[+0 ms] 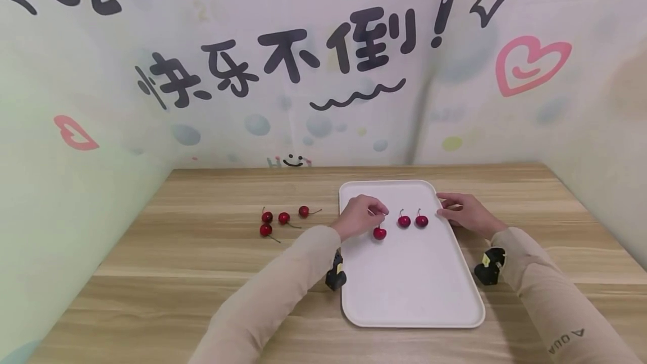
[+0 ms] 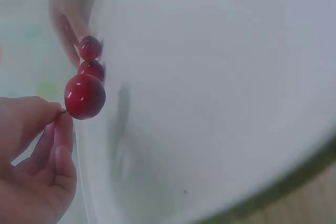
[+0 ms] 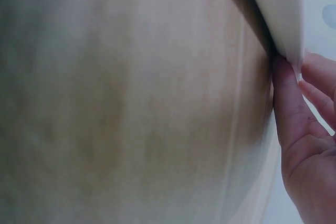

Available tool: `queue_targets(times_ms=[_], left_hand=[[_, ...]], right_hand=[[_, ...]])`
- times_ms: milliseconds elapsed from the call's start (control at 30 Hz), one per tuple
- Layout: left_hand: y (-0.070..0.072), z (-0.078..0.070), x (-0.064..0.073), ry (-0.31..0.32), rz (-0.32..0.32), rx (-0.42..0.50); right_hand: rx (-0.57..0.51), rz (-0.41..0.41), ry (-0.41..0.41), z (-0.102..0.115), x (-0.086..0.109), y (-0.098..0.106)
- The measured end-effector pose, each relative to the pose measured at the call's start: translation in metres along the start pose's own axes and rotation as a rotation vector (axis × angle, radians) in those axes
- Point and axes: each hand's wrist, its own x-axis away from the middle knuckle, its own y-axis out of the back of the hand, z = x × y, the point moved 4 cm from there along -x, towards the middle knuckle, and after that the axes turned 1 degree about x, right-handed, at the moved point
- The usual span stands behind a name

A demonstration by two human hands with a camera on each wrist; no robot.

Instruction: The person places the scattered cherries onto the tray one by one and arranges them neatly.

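Note:
By its thin stem, my left hand pinches a red cherry above the left part of a white tray. The left wrist view shows this cherry up close, the stem end between thumb and fingertip. Two more cherries, a middle one and a right one, sit side by side on the tray with stems pointing up. At the tray's right rim, my right hand holds the edge; in the right wrist view the thumb and fingers meet around the rim.
Left of the tray, several cherries with stems lie in a loose group on the wood-grain table. A patterned wall with lettering rises behind the table's back edge. Small black devices sit on both wrists.

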Motion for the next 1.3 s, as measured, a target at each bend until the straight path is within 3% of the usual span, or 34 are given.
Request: queue_targets(times_ms=[367, 767, 1067, 1300], left_hand=[[-0.003, 0.009, -0.015, 0.120, -0.062, 0.025], [-0.010, 0.011, -0.025, 0.164, -0.125, 0.063], [-0.015, 0.014, -0.026, 0.217, -0.128, 0.102], [-0.014, 0.020, -0.029, 0.199, -0.177, 0.092]], right_hand=[[-0.010, 0.004, 0.001, -0.001, 0.000, 0.000], [-0.016, 0.000, -0.001, -0.002, 0.000, 0.001], [-0.030, 0.005, -0.008, -0.002, 0.000, 0.000], [-0.036, 0.002, 0.002, -0.001, 0.000, 0.000]])
